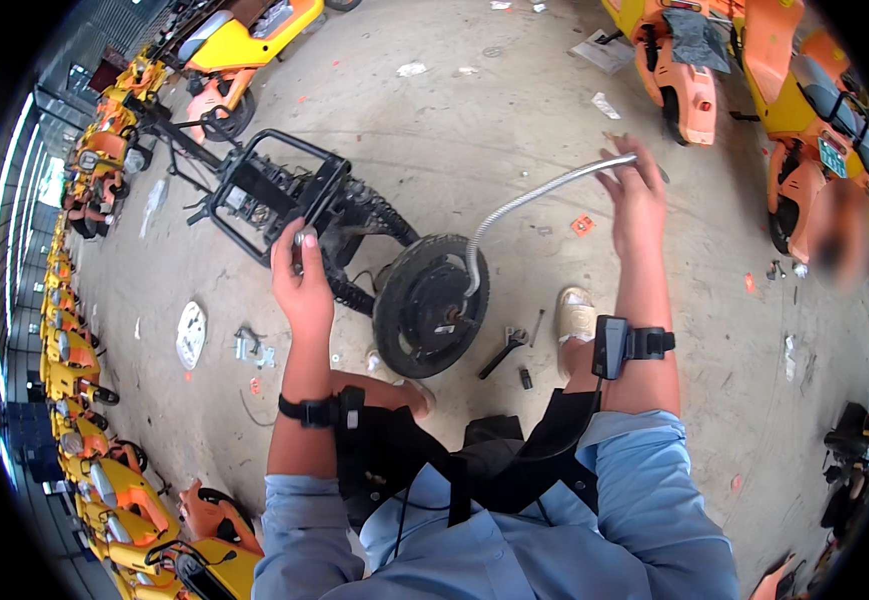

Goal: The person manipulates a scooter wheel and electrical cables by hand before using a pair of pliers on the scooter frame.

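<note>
My right hand [638,205], raised at the right, grips the free end of a flexible silver metal conduit [526,204]. From there the conduit curves left and down to the hub of a black-tyred wheel [387,318]. That wheel is fitted at the near end of a bare black scooter frame [284,152] lying toward the upper left. Beside the frame, my left hand [301,285] pinches a small shiny metal piece [304,236] between thumb and fingers; its exact kind is too small to make out. A short cable end [467,320] sticks out by the hub.
An adjustable wrench [504,354], a small black socket-like piece [525,379] and a thin rod [536,327] lie by my feet. Metal brackets [252,345] and a whitish disc-like sheet [191,336] are on the floor at left. Yellow-orange scooters [689,90] line both sides.
</note>
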Demonstrator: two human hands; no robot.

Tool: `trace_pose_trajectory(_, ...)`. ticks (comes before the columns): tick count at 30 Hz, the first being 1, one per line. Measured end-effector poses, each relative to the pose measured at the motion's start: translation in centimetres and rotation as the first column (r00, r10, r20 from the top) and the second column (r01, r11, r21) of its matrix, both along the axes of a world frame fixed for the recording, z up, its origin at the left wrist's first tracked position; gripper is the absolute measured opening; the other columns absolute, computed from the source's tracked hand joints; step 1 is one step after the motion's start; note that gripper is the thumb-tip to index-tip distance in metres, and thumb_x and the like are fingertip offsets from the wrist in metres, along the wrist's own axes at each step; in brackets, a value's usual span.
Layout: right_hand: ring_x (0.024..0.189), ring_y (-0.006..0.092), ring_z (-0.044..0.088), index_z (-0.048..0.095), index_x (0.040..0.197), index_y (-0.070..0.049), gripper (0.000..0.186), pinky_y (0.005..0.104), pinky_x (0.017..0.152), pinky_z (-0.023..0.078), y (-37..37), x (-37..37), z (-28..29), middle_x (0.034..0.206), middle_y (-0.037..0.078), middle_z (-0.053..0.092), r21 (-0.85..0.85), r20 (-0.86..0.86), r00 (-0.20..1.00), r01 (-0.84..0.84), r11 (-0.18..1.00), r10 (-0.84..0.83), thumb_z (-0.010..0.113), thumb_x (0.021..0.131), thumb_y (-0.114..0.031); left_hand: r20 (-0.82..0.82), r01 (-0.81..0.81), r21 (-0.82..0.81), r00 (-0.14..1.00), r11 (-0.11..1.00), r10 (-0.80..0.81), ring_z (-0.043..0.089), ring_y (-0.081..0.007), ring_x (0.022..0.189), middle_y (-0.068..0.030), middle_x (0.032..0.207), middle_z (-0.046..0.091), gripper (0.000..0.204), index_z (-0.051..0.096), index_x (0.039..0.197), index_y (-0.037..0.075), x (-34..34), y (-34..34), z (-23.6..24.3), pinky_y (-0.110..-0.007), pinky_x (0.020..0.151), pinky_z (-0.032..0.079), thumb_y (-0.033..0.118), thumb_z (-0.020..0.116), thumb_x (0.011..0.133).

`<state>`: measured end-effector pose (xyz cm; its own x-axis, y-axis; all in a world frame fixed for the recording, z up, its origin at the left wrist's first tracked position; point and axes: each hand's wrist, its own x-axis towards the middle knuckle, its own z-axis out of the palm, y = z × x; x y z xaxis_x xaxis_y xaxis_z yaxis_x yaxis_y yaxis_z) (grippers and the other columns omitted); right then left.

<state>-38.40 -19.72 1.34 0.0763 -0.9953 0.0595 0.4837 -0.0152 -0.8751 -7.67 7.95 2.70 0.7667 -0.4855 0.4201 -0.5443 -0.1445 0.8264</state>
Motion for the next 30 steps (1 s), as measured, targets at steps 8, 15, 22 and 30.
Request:
trace_pose_trajectory(8,0.077,0.0172,0.062,0.009,0.152,-0.001,0.067,0.0318,0.076,0.054,2.1,1.7,1.3,0.122,0.018,0.059,0.062,-0.002,0.991,0.134,0.989,-0.134,0.049,0.098,-0.001,-0.485,0.299,-0.082,0.821,0.951,-0.301,0.059,-0.0121,0.098,-0.0055,0.109,0.062,0.033,0.055,0.129,0.000,-9.2,0.0,-3.9,-0.026,0.086,0.046,0.018,0.052,0.102)
trace_pose_trajectory(15,0.079,0.0149,0.064,0.022,0.148,0.002,0.058,0.0277,0.070,0.051,5.9,5.0,-0.5,0.117,0.013,0.064,0.139,-0.260,0.815,-0.499,0.856,0.517,0.050,0.097,-0.001,-0.487,0.305,-0.117,0.812,0.945,-0.322,0.059,-0.0121,0.096,-0.0066,0.111,0.059,0.032,0.053,0.128,-0.001,-9.3,-0.7,-8.0,-0.026,0.086,0.048,0.016,0.053,0.102)
trace_pose_trajectory(22,0.084,0.0159,0.065,0.041,0.123,0.001,0.033,0.0279,0.074,0.051,10.1,9.0,-2.8,0.102,0.011,0.067,0.125,-0.316,0.679,-0.663,0.738,0.663,0.056,0.093,0.002,-0.794,0.250,-0.184,0.532,0.951,-0.293,0.060,-0.0143,0.092,-0.0080,0.108,0.061,0.036,0.049,0.133,-0.001,-7.9,0.2,-9.0,-0.029,0.082,0.049,0.017,0.051,0.103)
trace_pose_trajectory(30,0.094,0.0160,0.063,0.046,0.113,0.001,0.027,0.0300,0.084,0.050,13.2,11.8,-3.6,0.100,0.011,0.068,0.131,-0.344,0.633,-0.699,0.703,0.693,0.060,0.090,0.005,-0.846,0.199,-0.520,0.018,0.831,-0.533,0.047,-0.0144,0.072,-0.0036,0.085,0.052,0.042,0.047,0.132,0.006,-7.6,0.9,-8.0,-0.032,0.068,0.039,0.032,0.049,0.100)
